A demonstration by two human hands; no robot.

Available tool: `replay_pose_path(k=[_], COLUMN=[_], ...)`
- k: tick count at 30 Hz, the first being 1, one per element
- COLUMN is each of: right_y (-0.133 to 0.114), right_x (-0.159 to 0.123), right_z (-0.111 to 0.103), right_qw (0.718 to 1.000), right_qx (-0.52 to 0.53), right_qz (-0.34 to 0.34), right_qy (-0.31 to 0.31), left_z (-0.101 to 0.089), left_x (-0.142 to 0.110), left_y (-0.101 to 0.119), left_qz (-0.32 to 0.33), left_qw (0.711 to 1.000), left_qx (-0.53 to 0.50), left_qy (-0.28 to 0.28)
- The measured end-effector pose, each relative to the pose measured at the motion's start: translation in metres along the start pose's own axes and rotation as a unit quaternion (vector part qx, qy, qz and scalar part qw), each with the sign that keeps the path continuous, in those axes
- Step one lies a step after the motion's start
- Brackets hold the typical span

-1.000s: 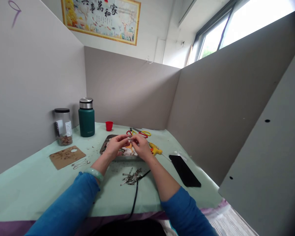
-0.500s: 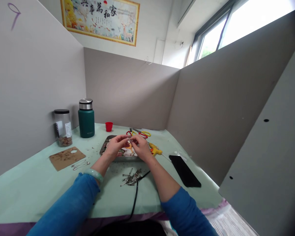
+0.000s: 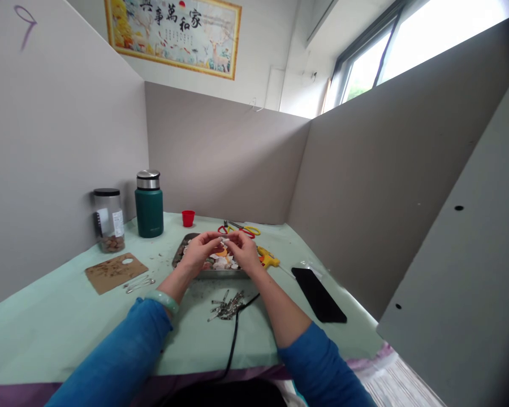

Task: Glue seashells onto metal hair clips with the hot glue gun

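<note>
The small whitish piece (image 3: 224, 241) is above the metal tray (image 3: 220, 273); its exact shape is too small to tell. The left hand (image 3: 202, 249) and the right hand (image 3: 243, 252) pinch it between their fingertips, close together. Thin metal pins (image 3: 228, 306) lie in a loose pile on the smooth, pale green counter (image 3: 186, 339).

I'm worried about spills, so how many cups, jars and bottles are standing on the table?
3: a lidded jar at the left, a green flask right of it, and a red cup beyond the tray. None seems hidden.
</note>
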State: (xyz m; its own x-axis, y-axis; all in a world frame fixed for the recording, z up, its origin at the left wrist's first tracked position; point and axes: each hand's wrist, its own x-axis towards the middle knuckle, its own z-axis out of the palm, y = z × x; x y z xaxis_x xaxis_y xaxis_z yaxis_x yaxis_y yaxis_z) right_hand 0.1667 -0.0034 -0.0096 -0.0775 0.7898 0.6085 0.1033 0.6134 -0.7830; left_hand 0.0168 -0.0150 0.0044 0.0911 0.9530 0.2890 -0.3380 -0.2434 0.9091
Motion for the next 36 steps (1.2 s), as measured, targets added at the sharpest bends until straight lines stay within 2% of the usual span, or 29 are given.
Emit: replay_pose_path(k=[4, 9, 36], right_y=[0.000, -0.007, -0.010], right_x=[0.002, 0.002, 0.000], right_z=[0.001, 0.001, 0.004], right_qw=[0.997, 0.992, 0.983], right_qx=[0.069, 0.108, 0.173], right_qz=[0.043, 0.063, 0.056], right_qy=[0.004, 0.006, -0.007], left_z=[0.002, 0.001, -0.006], left_x=[-0.002, -0.002, 0.004], left_y=[0.002, 0.002, -0.006], left_qz=[-0.005, 0.001, 0.030], left_qw=[1.000, 1.000, 1.000], left_qx=[-0.001, -0.007, 0.002], left_qy=[0.007, 0.006, -0.010])
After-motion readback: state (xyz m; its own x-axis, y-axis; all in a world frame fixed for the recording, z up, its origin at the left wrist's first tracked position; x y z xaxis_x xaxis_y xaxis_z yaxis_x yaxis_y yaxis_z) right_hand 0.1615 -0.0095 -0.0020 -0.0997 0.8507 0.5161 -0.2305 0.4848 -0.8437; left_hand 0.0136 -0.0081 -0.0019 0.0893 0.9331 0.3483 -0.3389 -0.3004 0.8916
